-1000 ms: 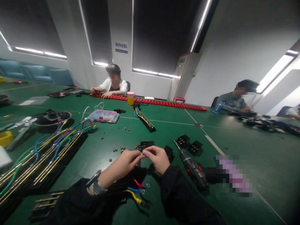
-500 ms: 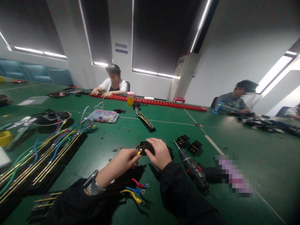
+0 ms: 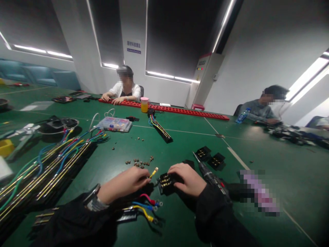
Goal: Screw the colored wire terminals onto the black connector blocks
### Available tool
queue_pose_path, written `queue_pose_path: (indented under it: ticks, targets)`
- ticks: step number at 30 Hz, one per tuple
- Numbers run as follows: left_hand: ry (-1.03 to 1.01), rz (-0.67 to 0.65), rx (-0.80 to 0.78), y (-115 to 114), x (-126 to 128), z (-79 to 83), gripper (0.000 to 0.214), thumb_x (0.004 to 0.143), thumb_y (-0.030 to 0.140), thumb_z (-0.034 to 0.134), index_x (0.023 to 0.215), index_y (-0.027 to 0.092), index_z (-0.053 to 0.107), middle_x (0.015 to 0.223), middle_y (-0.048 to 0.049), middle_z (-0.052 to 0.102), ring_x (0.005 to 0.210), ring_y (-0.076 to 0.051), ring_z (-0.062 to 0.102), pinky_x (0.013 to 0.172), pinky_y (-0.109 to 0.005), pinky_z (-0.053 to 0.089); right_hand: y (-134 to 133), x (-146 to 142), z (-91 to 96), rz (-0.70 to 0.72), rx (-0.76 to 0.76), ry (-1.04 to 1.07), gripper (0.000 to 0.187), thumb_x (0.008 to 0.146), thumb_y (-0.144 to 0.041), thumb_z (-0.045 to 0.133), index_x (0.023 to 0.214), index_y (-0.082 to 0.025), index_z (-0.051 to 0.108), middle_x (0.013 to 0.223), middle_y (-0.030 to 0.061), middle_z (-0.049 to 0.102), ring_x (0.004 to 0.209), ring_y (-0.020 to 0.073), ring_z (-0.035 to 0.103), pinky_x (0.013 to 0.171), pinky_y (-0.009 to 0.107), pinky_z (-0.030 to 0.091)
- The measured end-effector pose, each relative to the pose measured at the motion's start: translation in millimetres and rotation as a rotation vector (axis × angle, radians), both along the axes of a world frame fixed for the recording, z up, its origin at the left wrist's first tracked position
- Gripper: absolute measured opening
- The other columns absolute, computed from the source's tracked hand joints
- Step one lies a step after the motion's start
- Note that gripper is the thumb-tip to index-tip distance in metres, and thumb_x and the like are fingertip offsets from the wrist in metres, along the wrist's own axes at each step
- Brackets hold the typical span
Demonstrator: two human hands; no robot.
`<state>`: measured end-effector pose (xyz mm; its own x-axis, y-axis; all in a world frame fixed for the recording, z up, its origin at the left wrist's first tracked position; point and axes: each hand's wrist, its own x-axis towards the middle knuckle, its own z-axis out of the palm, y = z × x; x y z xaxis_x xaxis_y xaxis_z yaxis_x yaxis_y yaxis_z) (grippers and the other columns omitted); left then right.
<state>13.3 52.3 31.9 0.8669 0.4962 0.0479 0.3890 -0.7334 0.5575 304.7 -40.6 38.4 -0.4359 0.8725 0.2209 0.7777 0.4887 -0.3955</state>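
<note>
My left hand (image 3: 124,183) pinches a yellow wire with a ring terminal (image 3: 155,172) at its tip. Just right of that terminal, my right hand (image 3: 189,178) grips a black socket block (image 3: 165,183) with brass contacts facing up. The terminal is close to the block; a gap shows between them. Small brass screws (image 3: 140,163) lie loose beyond my left hand. Below the hands, red, blue and yellow wires (image 3: 146,214) with ring terminals stick out from beneath my left forearm. A cordless screwdriver (image 3: 213,180) lies beyond my right wrist.
Two more black blocks (image 3: 217,160) sit by the screwdriver tip. Wired black strips (image 3: 64,168) fill the left side, near a plastic parts box (image 3: 115,124). A long red grid rail (image 3: 177,110) crosses the far side, where two people sit. A pixelated purple item (image 3: 259,190) lies right.
My right hand has brought the black block nearer and turned it so its brass contacts show. My left hand has drawn slightly back with the wire, uncovering more screws.
</note>
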Motion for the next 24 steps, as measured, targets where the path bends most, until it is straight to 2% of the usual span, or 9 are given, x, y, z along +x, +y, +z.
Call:
queue_pose_path:
  ticks: [3,5,12,18,24]
  targets:
    - [0.039,-0.135,0.060,-9.8,-0.8,-6.5,0.022,0.104,0.033,0.056,0.095,0.020,0.070,0.083,-0.0029,0.073,0.071,-0.015,0.064,0.061,-0.025,0.036,-16.9,0.5,3.1,0.024,-0.028,0.012,0.052,0.077,-0.007,0.069,0.126,-0.022,0.061,0.130,0.0074,0.067,0.122,0.0242,0.058,0.107,0.043,0.043]
    - [0.050,-0.172,0.103,-14.8,0.8,-8.4,0.019,0.102,0.029,0.059,0.091,0.020,0.071,0.081,-0.0027,0.073,0.070,-0.015,0.065,0.061,-0.025,0.035,-22.6,-1.6,4.6,0.027,-0.044,0.014,0.053,0.079,-0.008,0.068,0.129,-0.022,0.060,0.131,0.0079,0.064,0.124,0.0242,0.056,0.108,0.044,0.042]
    - [0.083,-0.188,0.228,-18.0,5.6,-8.2,0.020,0.102,0.025,0.060,0.086,0.020,0.071,0.076,-0.0015,0.071,0.064,-0.015,0.065,0.058,-0.029,0.033,-27.3,-22.3,5.3,0.061,-0.081,-0.036,0.052,0.087,-0.016,0.066,0.136,-0.031,0.058,0.141,0.0053,0.058,0.129,0.0253,0.051,0.110,0.047,0.040]
    - [0.065,-0.213,0.291,-20.9,10.8,-12.9,0.016,0.098,0.017,0.060,0.084,0.019,0.067,0.072,-0.0003,0.068,0.060,-0.015,0.062,0.055,-0.030,0.032,-28.3,-32.4,0.1,0.028,-0.091,-0.067,0.043,0.086,-0.014,0.064,0.129,-0.025,0.063,0.140,0.0085,0.059,0.129,0.0271,0.051,0.113,0.051,0.040]
    - [0.097,-0.183,0.324,-20.7,14.2,-12.8,0.018,0.100,0.019,0.058,0.085,0.019,0.069,0.073,-0.0019,0.070,0.060,-0.016,0.063,0.054,-0.029,0.033,-31.7,-31.4,-5.2,0.012,0.003,-0.123,0.037,0.090,-0.016,0.063,0.126,-0.022,0.067,0.142,0.0135,0.058,0.132,0.0307,0.052,0.113,0.055,0.042]
